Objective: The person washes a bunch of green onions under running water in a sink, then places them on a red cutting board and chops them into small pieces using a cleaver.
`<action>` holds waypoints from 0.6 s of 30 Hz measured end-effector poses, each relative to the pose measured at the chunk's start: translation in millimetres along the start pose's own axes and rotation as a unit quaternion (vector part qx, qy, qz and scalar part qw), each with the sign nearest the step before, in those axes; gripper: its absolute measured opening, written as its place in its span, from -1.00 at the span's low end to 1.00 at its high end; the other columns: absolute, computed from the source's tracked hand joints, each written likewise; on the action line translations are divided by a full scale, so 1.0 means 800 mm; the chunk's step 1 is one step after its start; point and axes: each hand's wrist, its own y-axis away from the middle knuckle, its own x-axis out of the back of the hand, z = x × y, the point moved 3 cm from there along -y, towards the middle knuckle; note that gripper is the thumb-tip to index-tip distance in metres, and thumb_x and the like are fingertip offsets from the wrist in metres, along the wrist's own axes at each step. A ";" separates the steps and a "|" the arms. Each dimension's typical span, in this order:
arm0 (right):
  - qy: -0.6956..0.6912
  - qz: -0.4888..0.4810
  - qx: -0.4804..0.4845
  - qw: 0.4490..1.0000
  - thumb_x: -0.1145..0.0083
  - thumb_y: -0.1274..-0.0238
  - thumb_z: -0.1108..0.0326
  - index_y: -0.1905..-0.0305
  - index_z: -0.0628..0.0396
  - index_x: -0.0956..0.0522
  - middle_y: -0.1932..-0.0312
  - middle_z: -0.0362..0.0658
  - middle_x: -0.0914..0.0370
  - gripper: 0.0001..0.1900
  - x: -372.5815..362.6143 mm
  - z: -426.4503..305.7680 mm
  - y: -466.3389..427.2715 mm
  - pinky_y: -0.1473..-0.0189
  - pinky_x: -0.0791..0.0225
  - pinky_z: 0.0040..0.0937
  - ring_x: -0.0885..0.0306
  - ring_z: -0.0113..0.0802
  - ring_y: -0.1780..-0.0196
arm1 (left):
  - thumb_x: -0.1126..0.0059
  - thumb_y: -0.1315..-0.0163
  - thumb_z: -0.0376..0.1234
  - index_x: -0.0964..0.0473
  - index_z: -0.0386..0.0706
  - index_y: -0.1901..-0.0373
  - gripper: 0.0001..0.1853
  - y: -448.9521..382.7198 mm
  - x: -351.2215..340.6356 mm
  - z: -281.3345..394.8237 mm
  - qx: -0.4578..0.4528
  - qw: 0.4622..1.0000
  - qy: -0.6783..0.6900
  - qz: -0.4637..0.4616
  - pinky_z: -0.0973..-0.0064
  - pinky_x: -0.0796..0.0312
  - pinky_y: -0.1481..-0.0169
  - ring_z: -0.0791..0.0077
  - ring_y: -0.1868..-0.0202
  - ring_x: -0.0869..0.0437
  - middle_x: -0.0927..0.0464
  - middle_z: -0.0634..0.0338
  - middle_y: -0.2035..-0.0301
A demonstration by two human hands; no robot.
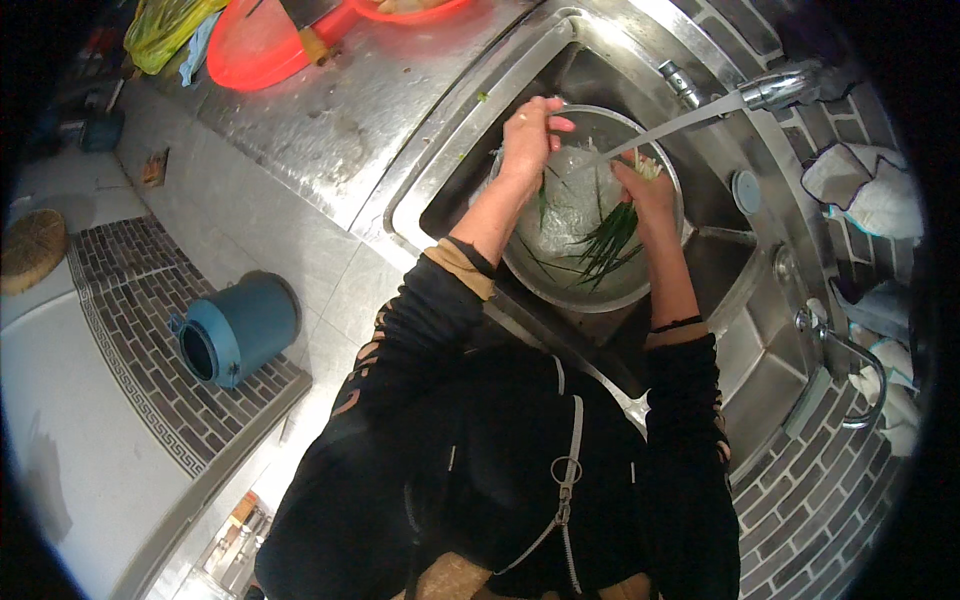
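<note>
A round metal basin point(585, 302) stands in the stainless steel sink, with water and loose green blades in it. My right hand point(649, 193) grips a bunch of thin green stalks point(611, 238), perhaps chives or scallions; their pale ends stick up past my fingers and the green blades hang into the basin. Over the basin's left side is my left hand point(531, 133), fingers apart, with nothing visible in it. From the faucet point(780, 86) a stream of water point(667, 129) falls between my hands. The water's surface looks foamy where it lands.
A steel counter point(330, 127) adjoins the sink on the left. On it are a red plastic basin point(251, 56) and a cleaver point(315, 45). A second sink bowl point(772, 375) with a curved tap point(870, 367) lies right. Cloths point(862, 187) hang on the brick-patterned wall. A blue metal canister point(240, 326) stands lower left.
</note>
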 end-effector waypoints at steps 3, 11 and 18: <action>-0.022 -0.019 -0.009 1.000 -0.29 -0.05 0.34 0.17 0.18 -0.64 0.45 -0.32 -0.53 -0.77 -0.009 -0.008 0.003 0.50 -0.22 -0.58 -0.38 -0.59 0.51 | 0.36 -0.44 0.03 -0.49 -0.10 -0.03 -0.49 0.009 -0.025 -0.007 0.055 0.990 -0.075 -0.104 0.48 -0.33 0.12 0.56 0.21 -0.50 -0.60 0.23 0.14; -0.034 -0.136 -0.024 0.990 -0.26 -0.08 0.34 0.14 0.20 -0.63 0.34 -0.27 -0.60 -0.75 -0.023 -0.014 0.016 0.47 -0.28 -0.58 -0.43 -0.56 0.45 | 0.44 -0.35 0.24 -0.44 -0.14 -0.18 -0.25 0.029 -0.053 -0.018 0.099 0.972 -0.117 -0.180 0.36 -0.26 -0.12 0.41 0.00 -0.49 -0.56 0.15 0.04; -0.110 -0.064 -0.004 0.992 -0.24 -0.08 0.36 0.20 0.22 -0.61 0.39 -0.25 -0.57 -0.79 -0.020 -0.002 0.007 0.46 -0.25 -0.58 -0.40 -0.55 0.47 | -0.03 -0.30 -0.06 -0.58 -0.10 0.18 -0.67 0.036 -0.038 -0.023 0.029 0.982 -0.126 -0.141 0.56 -0.32 0.18 0.62 0.28 -0.53 -0.60 0.33 0.36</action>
